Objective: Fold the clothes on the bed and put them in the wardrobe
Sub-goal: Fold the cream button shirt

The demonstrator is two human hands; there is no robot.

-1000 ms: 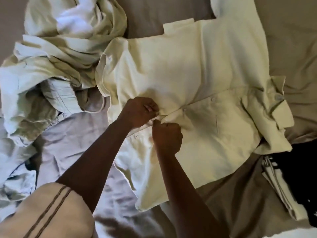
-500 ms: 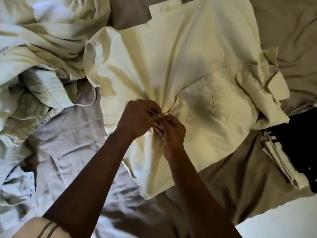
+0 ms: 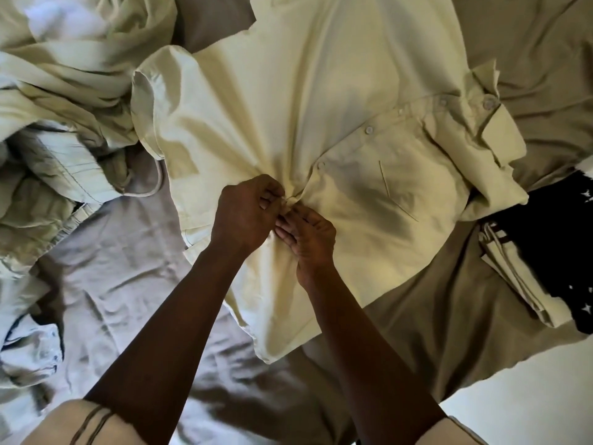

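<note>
Shirt (image 3: pixel 321 91) on bed (image 3: pixel 449 300): left hand (image 3: pixel 247 213) and right hand (image 3: pixel 309 239), fingers curled, pinch its front edges; keep them aligned for buttoning.

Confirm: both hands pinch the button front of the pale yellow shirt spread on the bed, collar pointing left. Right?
One thing is wrong: the collar points right, not left, as the head view shows. The rest stands: the left hand and the right hand both pinch the button front of the pale yellow shirt, which is spread on the bed.
</note>
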